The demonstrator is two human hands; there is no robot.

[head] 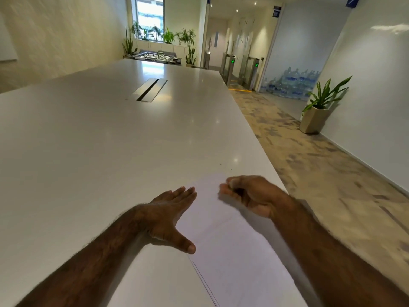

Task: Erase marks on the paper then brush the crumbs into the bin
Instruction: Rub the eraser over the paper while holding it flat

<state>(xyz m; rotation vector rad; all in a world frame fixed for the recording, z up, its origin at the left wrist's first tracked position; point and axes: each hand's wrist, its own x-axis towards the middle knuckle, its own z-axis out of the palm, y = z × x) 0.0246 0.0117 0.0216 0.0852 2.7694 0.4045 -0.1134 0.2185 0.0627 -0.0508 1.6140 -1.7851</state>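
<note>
A white sheet of paper [230, 240] lies near the right edge of the long white table [99, 140]. My left hand [168, 213] lies flat with straight fingers on the paper's left edge, thumb spread out. My right hand [247, 196] is over the paper's far right corner, its fingers curled and pinched together around something small that I cannot make out; the hand is blurred. A few tiny dark specks [221, 164] lie on the table just beyond the paper. No bin is in view.
The table's right edge runs close to my right forearm, with carpeted floor [321, 173] beyond it. A metal cable hatch [150, 89] is set into the table's middle. A potted plant [316, 116] stands by the right wall.
</note>
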